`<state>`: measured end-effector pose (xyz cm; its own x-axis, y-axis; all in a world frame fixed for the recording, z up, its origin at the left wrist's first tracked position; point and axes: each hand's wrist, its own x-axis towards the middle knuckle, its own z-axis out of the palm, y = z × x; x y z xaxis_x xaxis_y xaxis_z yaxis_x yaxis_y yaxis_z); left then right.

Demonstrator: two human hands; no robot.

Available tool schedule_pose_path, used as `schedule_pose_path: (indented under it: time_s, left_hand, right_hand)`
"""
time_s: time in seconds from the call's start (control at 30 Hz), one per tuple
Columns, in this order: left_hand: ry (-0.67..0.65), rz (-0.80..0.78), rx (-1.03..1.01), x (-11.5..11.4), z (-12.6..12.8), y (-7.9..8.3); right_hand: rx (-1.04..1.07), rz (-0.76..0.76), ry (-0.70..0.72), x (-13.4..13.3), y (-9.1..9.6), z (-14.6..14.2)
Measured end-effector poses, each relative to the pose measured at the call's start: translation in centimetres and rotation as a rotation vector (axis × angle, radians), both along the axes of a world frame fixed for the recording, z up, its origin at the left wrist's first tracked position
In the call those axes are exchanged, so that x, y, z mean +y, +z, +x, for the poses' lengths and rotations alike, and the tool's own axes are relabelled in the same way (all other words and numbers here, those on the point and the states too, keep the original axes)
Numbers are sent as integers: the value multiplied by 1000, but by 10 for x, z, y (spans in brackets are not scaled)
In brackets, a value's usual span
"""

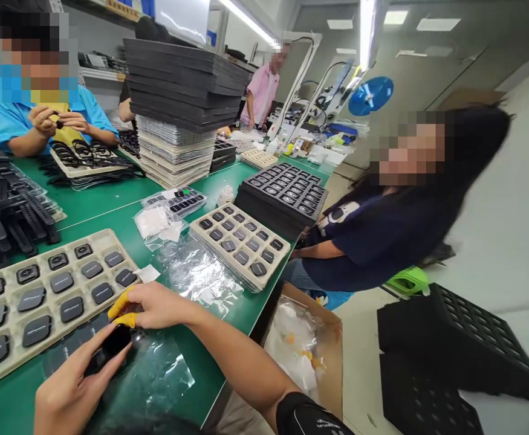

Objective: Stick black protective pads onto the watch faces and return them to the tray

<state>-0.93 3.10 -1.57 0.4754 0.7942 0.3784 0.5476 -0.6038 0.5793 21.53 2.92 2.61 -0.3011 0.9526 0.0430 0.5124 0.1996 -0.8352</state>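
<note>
I've got the L hand (71, 389) low in frame, its fingers (103, 356) curled round a black watch body (110, 345): narrow grip, holding it (glare hides its exact edges). The R hand (158, 305) comes in from the R, w/ yellow finger cots (120, 308) on thumb + index, pinched narrow and touching the body's upper edge. Both hands are just beside the near R corner of the beige tray (107, 240), above a clear plastic bag (155, 380) on the green bench mat (110, 205). The tray holds rows of dark watch units (71, 308). Just past its R edge: white paper slip (149, 273), then a 2nd beige tray (239, 244) of units, w/ a black foam tray (282, 196) behind that. L of the tray: pile of black watch straps (5, 205). Well beyond it, a co-worker in a blue shirt (19, 115) holds a small dark item in both hands, and a tall tray stack (173, 103) stands on the bench. Well R of the tray, a co-worker in a navy top (382, 241) sits past the bench edge, near a cardboard box (332, 344) of white bags.
</note>
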Motion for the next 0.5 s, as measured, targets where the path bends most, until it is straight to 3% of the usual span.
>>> schedule_pose_path:
  time_s: [0.1,0.27,0.4,0.5]
  left_hand:
    - [1,73,-73,-5,5,3]
    - [-40,61,-57,-7,4,-1]
    - [-9,-57,1,-2,2,-5]
    - [82,-173,-23,3,3,-5]
  right_hand:
    - [154,-38,-74,-3,-8,-4]
    - [372,-164,-339,-1,-15,-15]
    - [533,-5,-583,6,-10,-13]
    - [720,-20,-691,9,-6,-5]
